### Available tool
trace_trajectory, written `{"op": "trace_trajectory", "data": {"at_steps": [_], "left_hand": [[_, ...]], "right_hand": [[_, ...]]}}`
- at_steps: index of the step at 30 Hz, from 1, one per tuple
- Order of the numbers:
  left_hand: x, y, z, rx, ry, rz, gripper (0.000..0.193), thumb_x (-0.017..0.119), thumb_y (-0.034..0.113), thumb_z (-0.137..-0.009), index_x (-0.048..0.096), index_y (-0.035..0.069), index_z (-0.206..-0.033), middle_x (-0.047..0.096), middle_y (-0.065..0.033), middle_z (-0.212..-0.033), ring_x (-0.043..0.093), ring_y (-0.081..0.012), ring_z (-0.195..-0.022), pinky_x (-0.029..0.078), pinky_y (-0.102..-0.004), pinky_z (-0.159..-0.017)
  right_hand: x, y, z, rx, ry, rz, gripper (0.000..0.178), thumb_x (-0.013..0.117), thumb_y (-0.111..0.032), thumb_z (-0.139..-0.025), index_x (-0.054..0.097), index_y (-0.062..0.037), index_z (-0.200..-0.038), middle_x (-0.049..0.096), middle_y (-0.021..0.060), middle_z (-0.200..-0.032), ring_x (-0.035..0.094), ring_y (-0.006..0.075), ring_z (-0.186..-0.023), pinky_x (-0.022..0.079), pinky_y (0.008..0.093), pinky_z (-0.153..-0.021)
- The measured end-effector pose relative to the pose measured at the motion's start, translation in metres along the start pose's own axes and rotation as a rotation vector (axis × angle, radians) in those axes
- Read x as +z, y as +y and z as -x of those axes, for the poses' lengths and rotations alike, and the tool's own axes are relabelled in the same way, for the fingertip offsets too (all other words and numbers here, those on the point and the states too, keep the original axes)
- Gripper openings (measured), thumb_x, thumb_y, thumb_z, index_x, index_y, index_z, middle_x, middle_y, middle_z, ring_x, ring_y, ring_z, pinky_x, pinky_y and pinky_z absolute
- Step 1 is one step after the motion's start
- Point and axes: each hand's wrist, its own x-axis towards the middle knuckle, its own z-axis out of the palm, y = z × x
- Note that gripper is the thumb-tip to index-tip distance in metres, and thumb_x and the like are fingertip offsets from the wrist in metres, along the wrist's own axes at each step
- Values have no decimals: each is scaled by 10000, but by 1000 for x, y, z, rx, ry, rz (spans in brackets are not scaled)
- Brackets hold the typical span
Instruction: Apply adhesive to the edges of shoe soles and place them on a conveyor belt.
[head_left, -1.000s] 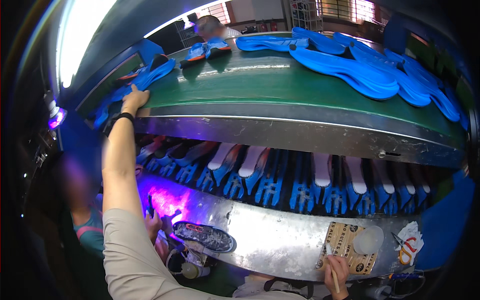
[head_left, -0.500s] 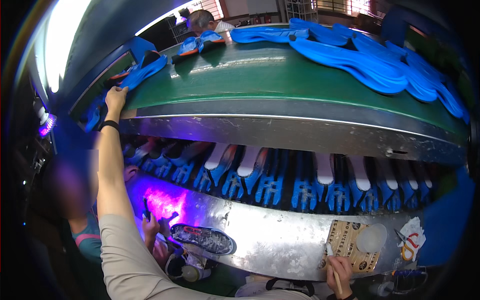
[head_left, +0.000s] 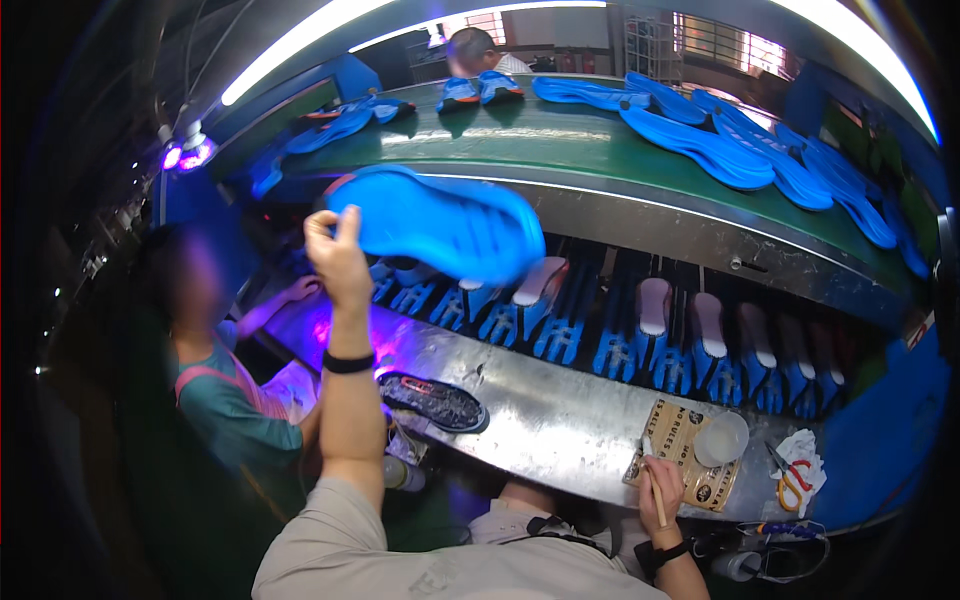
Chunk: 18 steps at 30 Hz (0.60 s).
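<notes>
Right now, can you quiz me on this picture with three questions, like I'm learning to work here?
1. What is the left hand holding?
2. True or false: the scissors lie to the right of the plastic cup.
3. The right hand holds: A) a hammer; B) a brush; C) a spoon.

Key: 1. A blue shoe sole. 2. True. 3. B.

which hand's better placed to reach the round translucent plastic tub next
Probably the right hand: it holds a pale wooden-handled brush near the tub; the left hand holds a blue shoe sole.
</notes>
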Motion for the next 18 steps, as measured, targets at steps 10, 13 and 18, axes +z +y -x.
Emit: {"op": "trace_trajectory", "data": {"at_steps": [10, 13, 18], "left_hand": [[-10, 53, 269, -1068, -1030, 635, 586, 667, 220, -983, 475, -38, -1474, 581, -149, -1417, 581, -222, -1285, 467, -343, -1079], [-26, 52, 315, -1485, -1167, 966, 567, 586, 275, -1040, 449, -33, -1496, 552, -193, -1458, 582, -250, -1308, 481, -385, -1100], [-53, 69, 359, -1566, -1317, 1293, 606, 513, 253, -1067, 332, -36, -1569, 411, -206, -1587, 461, -278, -1432, 361, -424, -1205]], "right_hand": [[-17, -12, 1, 158, 18, -123, 215, 648, 1, -858, 682, 20, -1069, 678, 190, -973, 656, 384, -912, 522, 440, -818], [-34, -12, 0, 179, 50, -93, 226, 639, -8, -871, 679, 25, -1090, 679, 195, -986, 656, 373, -906, 521, 432, -820], [-65, -16, -5, 199, 149, -54, 195, 628, -29, -909, 677, 30, -1089, 682, 175, -988, 658, 334, -919, 512, 416, -854]]}}
